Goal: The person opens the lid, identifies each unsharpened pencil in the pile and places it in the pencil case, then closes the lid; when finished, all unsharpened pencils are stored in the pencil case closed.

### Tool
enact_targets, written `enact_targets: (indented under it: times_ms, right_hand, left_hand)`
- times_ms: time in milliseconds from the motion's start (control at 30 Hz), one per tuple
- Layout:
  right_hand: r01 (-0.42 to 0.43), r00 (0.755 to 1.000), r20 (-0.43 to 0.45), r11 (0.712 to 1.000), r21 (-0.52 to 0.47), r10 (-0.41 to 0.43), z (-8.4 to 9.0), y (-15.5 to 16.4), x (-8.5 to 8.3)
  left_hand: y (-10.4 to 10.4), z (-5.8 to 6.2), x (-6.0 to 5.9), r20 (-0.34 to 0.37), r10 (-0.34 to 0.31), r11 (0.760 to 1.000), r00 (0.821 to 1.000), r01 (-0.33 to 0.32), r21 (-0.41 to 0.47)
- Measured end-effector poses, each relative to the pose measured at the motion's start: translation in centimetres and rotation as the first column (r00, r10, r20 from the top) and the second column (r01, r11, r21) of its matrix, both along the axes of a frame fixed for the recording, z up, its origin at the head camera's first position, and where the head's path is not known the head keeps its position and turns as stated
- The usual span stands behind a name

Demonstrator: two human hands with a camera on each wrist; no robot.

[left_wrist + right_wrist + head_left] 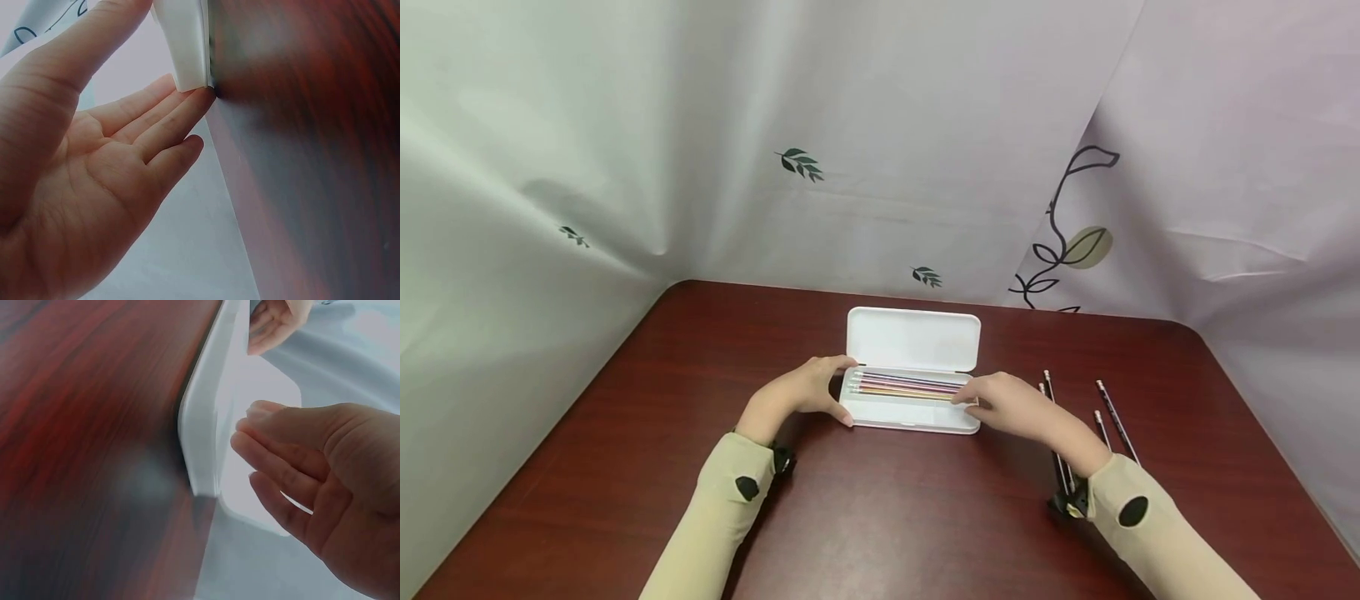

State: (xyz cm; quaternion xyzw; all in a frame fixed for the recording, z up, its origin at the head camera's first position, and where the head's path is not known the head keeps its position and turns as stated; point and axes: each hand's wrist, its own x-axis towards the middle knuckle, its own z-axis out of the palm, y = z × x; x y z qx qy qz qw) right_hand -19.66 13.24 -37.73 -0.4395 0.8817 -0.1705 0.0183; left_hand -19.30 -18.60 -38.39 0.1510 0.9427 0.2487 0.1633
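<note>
A white pencil case (895,415) lies on the table with its lid (913,337) raised at the back. Several coloured pencils (898,386) lie side by side in its rear compartment, their pale ends to the left. My left hand (801,387) holds the case's left end, thumb at the front corner and fingers at the back. In the left wrist view the fingertips touch the white end wall. Over the right end of the case is my right hand (1011,406), fingertips at the pencils' right ends. No pencil shows between its loosely bent fingers (275,462) in the right wrist view.
Right of the case, several dark pencils (1117,421) lie loose on the dark red wooden table (880,517), some partly hidden by the right forearm. A white curtain (880,167) with leaf prints hangs behind the table and along its sides.
</note>
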Motion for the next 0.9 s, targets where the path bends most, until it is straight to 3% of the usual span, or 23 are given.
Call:
enact_targets:
  times_ms: [333, 533, 767, 900]
  right_hand:
    - [0.133, 0.991, 0.004, 0.991, 0.019, -0.133, 0.3, 4.8, 2.1]
    - [0.191, 0.980, -0.049, 0.981, -0.018, -0.191, -0.4, 8.7, 3.2]
    - [0.275, 0.955, -0.081, 0.954, -0.119, -0.286, -0.8, 13.0, 4.7]
    - [0.346, 0.932, -0.073, 0.931, -0.115, -0.355, -0.9, 14.9, 5.5]
  left_hand:
    - [-0.3, -0.1, 0.2, 0.006, 0.003, 1.000, 1.000, -0.004, 0.008]
    - [-0.2, 0.0, 0.3, 0.009, 0.007, 1.000, 1.000, -0.007, 0.007]
    - [-0.1, -0.1, 0.2, 0.005, -0.005, 1.000, 1.000, 0.005, 0.008]
    - [-0.2, -0.2, 0.3, 0.006, -0.003, 1.000, 1.000, 0.003, 0.010]
